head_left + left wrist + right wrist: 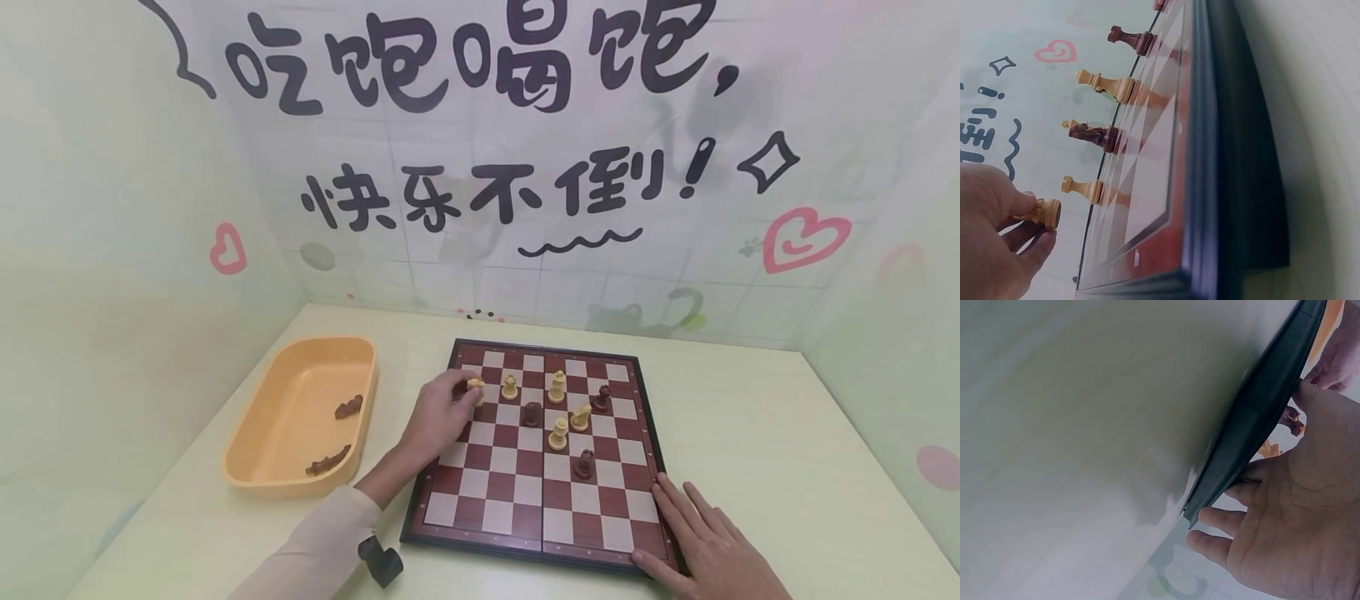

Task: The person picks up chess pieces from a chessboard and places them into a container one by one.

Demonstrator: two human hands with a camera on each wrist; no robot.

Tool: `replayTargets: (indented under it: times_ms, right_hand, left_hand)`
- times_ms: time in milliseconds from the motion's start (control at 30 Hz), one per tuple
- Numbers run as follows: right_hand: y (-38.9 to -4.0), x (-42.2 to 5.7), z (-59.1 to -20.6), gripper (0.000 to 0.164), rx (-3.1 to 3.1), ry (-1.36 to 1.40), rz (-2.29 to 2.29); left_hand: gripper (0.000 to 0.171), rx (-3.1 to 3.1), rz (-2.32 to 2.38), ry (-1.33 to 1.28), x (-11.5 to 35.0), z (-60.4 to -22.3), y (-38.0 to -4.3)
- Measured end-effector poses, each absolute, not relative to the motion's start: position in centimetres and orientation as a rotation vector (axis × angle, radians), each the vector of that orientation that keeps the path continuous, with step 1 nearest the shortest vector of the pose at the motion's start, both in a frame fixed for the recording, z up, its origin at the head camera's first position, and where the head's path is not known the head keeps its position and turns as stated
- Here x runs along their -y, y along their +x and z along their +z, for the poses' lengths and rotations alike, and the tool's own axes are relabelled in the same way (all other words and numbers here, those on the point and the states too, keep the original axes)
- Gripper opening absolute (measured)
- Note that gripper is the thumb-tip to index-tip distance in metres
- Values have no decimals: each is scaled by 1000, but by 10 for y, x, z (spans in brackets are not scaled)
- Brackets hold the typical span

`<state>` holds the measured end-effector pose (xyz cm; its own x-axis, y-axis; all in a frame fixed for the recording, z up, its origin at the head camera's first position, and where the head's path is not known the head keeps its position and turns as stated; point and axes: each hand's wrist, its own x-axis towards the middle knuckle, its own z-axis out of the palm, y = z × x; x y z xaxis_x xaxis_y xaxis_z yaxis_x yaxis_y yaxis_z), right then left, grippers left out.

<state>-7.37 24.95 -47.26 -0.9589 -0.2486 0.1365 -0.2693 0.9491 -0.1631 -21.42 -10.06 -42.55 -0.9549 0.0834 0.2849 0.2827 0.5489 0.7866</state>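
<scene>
My left hand pinches a light chess piece between thumb and fingers at the far left of the chessboard. In the left wrist view that piece is tilted, its round base apart from the board; the fingers partly hide its top. A light piece stands just right of it, and a dark piece nearer the middle. My right hand rests with extended fingers along the board's right front edge, fingers touching its dark side in the right wrist view.
Toward the board's right half stand more light pieces and dark pieces. An orange tray left of the board contains dark pieces. Walls with printed writing enclose the pale table at the back and sides.
</scene>
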Motion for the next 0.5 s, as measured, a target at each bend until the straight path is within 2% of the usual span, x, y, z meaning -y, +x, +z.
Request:
replayTargets:
  times_ms: [500]
  right_hand:
    - [-75,-248,-473,95,2984,389,294]
  left_hand:
    - [17,2534,-1326,-354,108,-426,-216]
